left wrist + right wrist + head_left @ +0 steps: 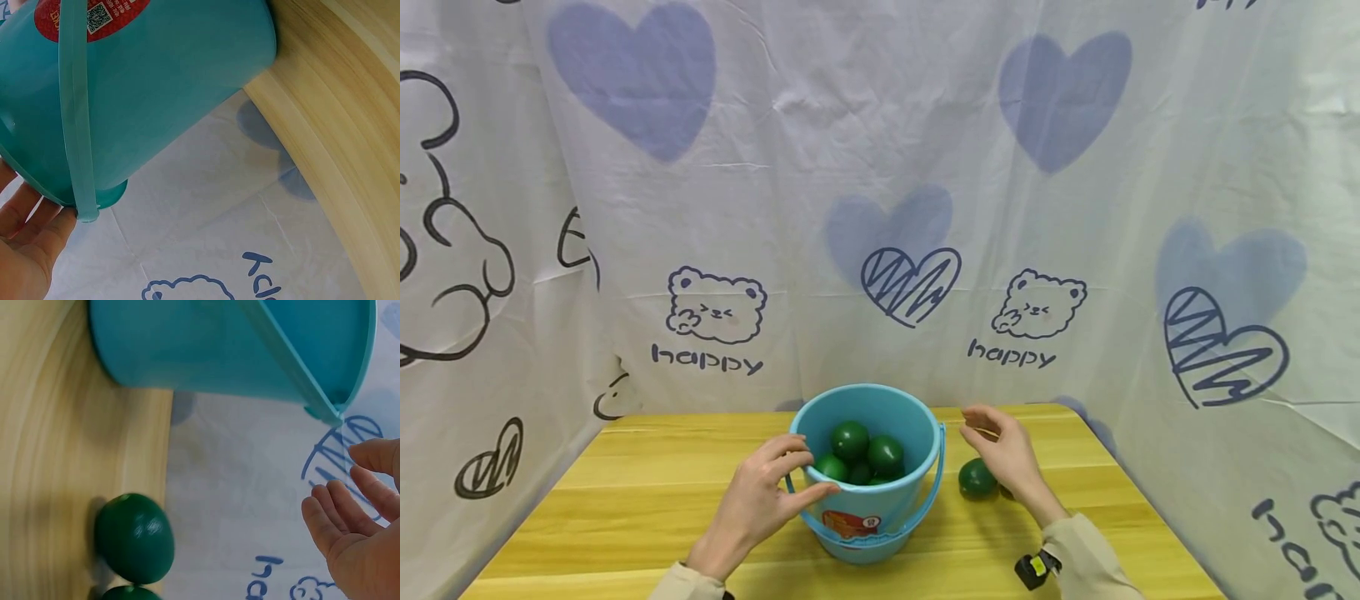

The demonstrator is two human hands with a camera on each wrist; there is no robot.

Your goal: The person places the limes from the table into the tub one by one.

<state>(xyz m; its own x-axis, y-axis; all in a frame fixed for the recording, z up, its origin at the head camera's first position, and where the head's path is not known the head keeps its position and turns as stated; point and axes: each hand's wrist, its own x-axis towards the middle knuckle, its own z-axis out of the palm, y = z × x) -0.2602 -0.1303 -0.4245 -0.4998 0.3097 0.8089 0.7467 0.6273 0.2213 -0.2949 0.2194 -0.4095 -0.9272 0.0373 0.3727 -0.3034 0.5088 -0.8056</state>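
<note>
A light blue plastic bucket [891, 504] stands on the table, its handle [76, 112] hanging down across the front. Inside it lie several glossy dark green oval fruits [886, 454]. My left hand [760, 500] holds the bucket's left rim, fingertips over the edge and thumb along the front. One fingertip touches the handle's joint in the left wrist view. To the right of the bucket, my right hand [1006, 450] hovers with nothing in it, fingers loosely bent. Below it on the table lies a green fruit [136, 537], with another [132, 594] partly cut off beside it.
The wooden table [647, 492] has a yellow striped grain. A white cloth [805, 217] with hearts, bears and lettering hangs behind it and at both sides. A red label [848, 523] is on the bucket's front.
</note>
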